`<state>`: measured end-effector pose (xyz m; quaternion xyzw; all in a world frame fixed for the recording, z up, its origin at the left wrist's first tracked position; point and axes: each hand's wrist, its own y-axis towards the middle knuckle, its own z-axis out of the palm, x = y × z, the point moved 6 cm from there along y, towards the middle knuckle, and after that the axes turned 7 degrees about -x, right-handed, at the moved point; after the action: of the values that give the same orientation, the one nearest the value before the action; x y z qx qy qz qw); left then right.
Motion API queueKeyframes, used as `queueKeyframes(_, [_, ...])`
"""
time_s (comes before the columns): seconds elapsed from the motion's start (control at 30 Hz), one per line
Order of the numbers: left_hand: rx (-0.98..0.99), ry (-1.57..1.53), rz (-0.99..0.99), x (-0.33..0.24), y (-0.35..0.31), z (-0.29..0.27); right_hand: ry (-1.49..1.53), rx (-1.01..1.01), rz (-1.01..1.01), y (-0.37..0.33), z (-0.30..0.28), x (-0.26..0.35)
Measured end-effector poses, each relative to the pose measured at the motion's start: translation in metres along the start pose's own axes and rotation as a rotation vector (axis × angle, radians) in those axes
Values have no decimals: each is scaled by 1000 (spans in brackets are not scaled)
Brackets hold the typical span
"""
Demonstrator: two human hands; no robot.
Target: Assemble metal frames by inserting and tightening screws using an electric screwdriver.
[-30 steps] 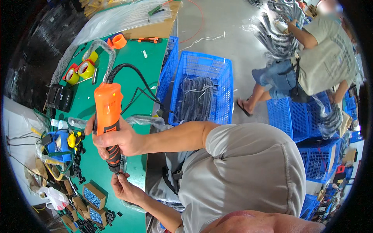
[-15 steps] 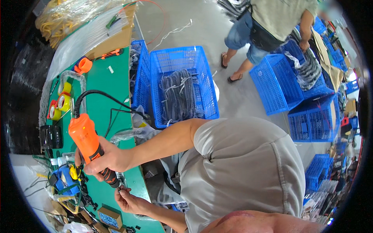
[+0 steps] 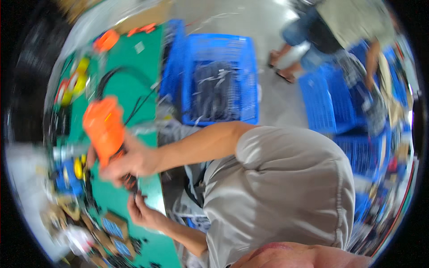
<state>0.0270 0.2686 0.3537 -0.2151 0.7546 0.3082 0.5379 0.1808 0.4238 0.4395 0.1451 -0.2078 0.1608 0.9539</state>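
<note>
My right hand (image 3: 139, 156) is wrapped round the body of an orange and black electric screwdriver (image 3: 105, 127). Its black cord (image 3: 103, 82) rises from the back end, and its narrow black nose points down toward my left hand (image 3: 146, 215). The fingers of that hand are pinched right at the nose, where a small dark piece (image 3: 135, 194) shows between them. Blur and small size hide what the piece is. Both hands are above the green tabletop (image 3: 152, 241).
Tape rolls (image 3: 79, 82), an orange tape dispenser (image 3: 106, 41) and small cardboard boxes (image 3: 114, 227) lie on the table. Beside it stands a blue crate (image 3: 251, 82) of dark bundles. Another person (image 3: 353, 22) bends over blue crates (image 3: 318, 100) at the upper right.
The whole view has shifted and blurred, with the crates and the other person further right and higher. My right hand keeps its grip on the screwdriver, and my left hand stays at its nose.
</note>
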Motion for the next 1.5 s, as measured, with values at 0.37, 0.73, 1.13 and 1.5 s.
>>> queueKeyframes(0.37, [-78,-385,-380,17,-61,13,-87,383,95,-21,-14,-13])
queueKeyframes(0.73, [-298,564,418,25,3,5,-387,538,46,9,1,-76])
queueKeyframes(1.13, [-304,587,184,67,33,12,-577,418,74,41,2,-128])
queueKeyframes(1.5, [-232,570,190,75,32,9,-732,692,-8,35,11,-139])
